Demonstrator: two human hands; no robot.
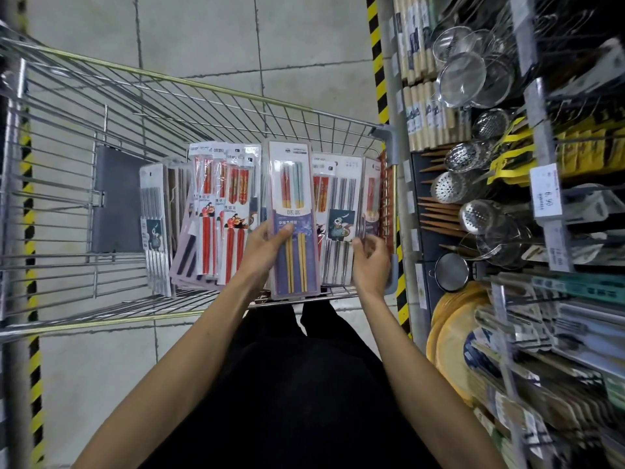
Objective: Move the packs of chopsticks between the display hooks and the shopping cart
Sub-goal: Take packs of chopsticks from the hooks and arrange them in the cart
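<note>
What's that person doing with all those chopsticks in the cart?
A person is handling packs of chopsticks that stand in the near end of a wire shopping cart. Their left hand holds a purple pack, thumb across its front, in front of the others. Their right hand reaches to the steel chopstick pack beside it, fingers curled at its edge; whether it grips is unclear. Red packs stand further left. Strainers hang on the display at the right.

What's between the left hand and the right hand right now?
Head view: the purple pack the left hand holds, then a steel-chopstick pack before the right hand.
</note>
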